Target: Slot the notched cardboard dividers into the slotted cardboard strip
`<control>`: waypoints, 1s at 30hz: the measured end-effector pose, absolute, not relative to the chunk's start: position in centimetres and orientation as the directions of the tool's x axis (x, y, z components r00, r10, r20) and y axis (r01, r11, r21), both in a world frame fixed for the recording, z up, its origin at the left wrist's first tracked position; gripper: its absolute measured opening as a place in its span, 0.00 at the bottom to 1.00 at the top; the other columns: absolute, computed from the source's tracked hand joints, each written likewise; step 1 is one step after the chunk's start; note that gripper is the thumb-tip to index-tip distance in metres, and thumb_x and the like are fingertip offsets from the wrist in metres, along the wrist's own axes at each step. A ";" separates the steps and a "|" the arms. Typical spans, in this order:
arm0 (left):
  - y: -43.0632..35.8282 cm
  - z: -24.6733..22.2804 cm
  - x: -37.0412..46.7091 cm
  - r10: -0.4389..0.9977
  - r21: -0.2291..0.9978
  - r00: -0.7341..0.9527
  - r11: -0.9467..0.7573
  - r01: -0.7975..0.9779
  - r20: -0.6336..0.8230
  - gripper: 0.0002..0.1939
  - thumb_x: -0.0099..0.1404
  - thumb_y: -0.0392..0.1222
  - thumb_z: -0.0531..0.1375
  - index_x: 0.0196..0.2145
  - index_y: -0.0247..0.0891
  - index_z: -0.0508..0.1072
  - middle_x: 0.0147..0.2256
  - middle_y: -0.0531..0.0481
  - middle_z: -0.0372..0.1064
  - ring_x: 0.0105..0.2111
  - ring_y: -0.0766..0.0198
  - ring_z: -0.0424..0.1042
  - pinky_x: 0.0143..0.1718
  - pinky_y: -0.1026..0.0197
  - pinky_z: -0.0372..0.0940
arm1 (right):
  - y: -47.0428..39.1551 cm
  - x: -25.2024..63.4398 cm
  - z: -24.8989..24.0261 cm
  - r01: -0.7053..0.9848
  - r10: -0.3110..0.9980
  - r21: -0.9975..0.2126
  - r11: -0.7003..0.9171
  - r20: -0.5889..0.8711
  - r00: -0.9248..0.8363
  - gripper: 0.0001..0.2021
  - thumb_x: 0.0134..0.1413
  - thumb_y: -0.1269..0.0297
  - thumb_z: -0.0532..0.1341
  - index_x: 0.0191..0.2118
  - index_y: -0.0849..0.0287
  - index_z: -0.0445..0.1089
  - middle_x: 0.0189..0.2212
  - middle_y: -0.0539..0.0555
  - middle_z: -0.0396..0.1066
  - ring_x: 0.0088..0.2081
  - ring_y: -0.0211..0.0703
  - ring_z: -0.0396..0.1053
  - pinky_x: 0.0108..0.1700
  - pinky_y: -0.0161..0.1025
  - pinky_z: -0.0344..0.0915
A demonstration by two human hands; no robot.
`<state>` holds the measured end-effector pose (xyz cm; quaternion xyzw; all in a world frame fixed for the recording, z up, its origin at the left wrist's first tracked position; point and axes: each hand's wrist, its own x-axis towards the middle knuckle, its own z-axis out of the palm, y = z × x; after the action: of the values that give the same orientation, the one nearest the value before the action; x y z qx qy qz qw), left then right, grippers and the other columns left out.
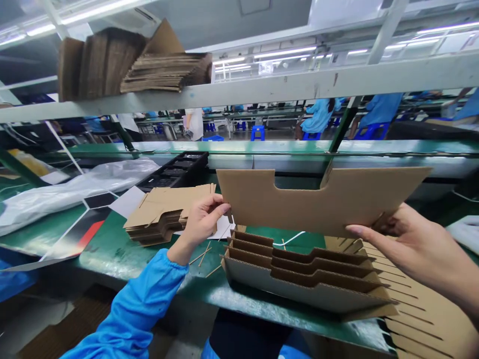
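Between my two hands a notched cardboard divider [299, 204] is held upright, its cut-out facing up. My left hand [204, 219] pinches its left end, and my right hand [407, 239] grips the lower right end with the thumb in front. Just below stands a partly assembled cardboard partition [295, 286], several panels slotted in parallel. Under my right forearm lie slotted cardboard strips [430, 304]. To the left of my left hand is a stack of notched cardboard pieces [164, 214].
On the green workbench [123, 259] are thin cardboard scraps [204, 254], a black tray [179, 169], plastic wrapping [82, 182] and a printed sheet [78, 234]. An overhead shelf [262, 85] carries cardboard stacks [108, 65]. People in blue work clothes [322, 117] sit farther back.
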<state>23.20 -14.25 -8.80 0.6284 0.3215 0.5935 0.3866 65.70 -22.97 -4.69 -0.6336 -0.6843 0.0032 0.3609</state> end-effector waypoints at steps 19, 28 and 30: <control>-15.4 -11.6 23.3 0.846 0.813 0.244 -0.526 0.248 0.473 0.10 0.72 0.48 0.66 0.37 0.39 0.80 0.34 0.50 0.78 0.35 0.59 0.75 0.39 0.60 0.68 | -26.4 67.9 -9.2 0.773 0.853 -0.588 0.239 0.508 0.122 0.24 0.62 0.35 0.67 0.42 0.53 0.79 0.40 0.52 0.80 0.41 0.47 0.75 0.46 0.40 0.70; -15.2 -12.4 23.3 0.826 0.790 0.314 -0.550 0.270 0.468 0.11 0.74 0.46 0.63 0.34 0.39 0.76 0.32 0.51 0.71 0.33 0.62 0.70 0.38 0.60 0.64 | -26.1 67.8 -10.1 0.708 0.915 -0.664 0.240 0.399 0.063 0.24 0.67 0.38 0.64 0.34 0.55 0.74 0.29 0.50 0.71 0.31 0.42 0.67 0.34 0.36 0.65; -15.1 -12.7 23.2 0.823 0.788 0.314 -0.555 0.267 0.474 0.11 0.74 0.46 0.62 0.34 0.39 0.76 0.31 0.52 0.71 0.32 0.62 0.69 0.37 0.60 0.64 | -26.1 67.8 -10.3 0.701 0.924 -0.669 0.248 0.381 0.036 0.25 0.68 0.38 0.63 0.33 0.56 0.74 0.28 0.51 0.70 0.30 0.42 0.67 0.33 0.36 0.65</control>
<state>23.21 -15.14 -12.74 0.7522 0.3621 0.4603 0.3019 67.81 -26.11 -10.35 -0.5971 -0.6801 0.1389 0.4020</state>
